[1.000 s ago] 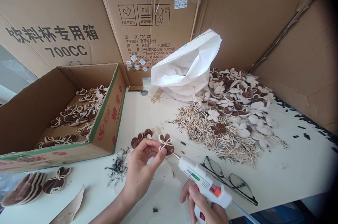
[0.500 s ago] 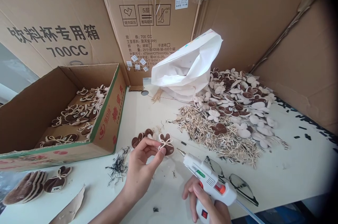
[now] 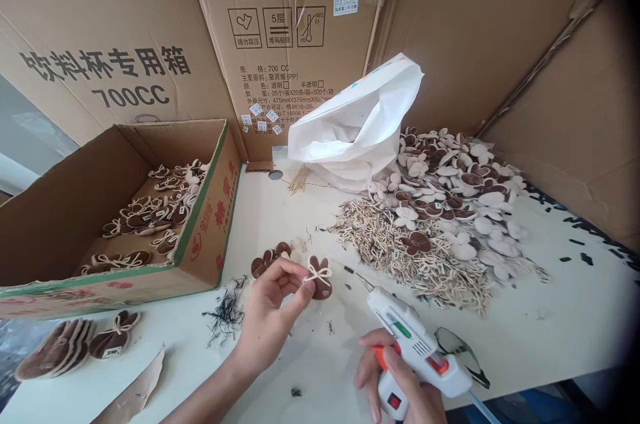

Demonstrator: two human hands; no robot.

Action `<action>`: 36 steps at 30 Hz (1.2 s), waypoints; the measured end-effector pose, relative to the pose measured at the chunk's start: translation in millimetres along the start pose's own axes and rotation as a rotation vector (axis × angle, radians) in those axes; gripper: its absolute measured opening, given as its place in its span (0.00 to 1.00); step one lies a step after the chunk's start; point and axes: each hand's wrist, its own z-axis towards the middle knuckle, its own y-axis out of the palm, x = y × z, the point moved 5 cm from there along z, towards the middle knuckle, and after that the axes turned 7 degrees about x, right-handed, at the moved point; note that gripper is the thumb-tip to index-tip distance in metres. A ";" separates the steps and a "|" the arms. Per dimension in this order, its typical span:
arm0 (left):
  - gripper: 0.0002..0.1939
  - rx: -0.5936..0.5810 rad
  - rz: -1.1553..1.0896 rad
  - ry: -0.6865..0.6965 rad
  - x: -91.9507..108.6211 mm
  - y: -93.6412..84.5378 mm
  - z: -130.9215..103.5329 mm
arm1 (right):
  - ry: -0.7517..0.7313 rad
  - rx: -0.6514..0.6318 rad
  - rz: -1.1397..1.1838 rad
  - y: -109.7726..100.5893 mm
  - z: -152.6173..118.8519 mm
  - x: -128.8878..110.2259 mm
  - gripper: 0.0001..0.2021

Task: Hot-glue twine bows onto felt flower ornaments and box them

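The glue gun's (image 3: 425, 346) nozzle (image 3: 368, 285) is best kept clear of the left hand (image 3: 273, 307), whose thumb and forefinger pinch the piece (image 3: 321, 289) by its edge, over the table (image 3: 260, 211), well in from its near right edge. The right hand (image 3: 411, 381) curls round the grip, nozzle angled leftward.

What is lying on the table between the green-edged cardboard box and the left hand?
In the head view, a tangle of dark threads lies between the cardboard box and the left hand, on the white table.
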 end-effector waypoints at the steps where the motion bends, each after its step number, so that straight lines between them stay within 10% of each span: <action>1: 0.11 -0.066 -0.005 -0.012 0.1 3.4 -1.4 | -0.018 0.024 0.012 0.9 0.4 -2.4 0.21; 9: 0.09 -0.550 0.085 -0.155 -5.1 30.0 -21.9 | 0.053 0.202 -0.042 1.0 0.6 -2.6 0.27; 15: 0.11 -0.464 0.128 -0.093 -2.0 22.8 -13.2 | 0.080 0.242 -0.080 -0.6 0.3 1.3 0.28; 19: 0.06 -0.355 0.602 0.133 -2.7 9.3 -1.6 | 0.091 0.296 -0.044 3.4 -1.1 -7.5 0.27; 23: 0.08 -0.507 0.950 0.400 -9.6 12.3 -4.5 | 0.076 0.277 -0.037 9.7 -2.5 -13.9 0.25; 36: 0.05 -0.581 0.972 0.612 -15.8 24.6 -11.9 | 0.094 0.256 0.045 8.7 -0.3 -10.9 0.23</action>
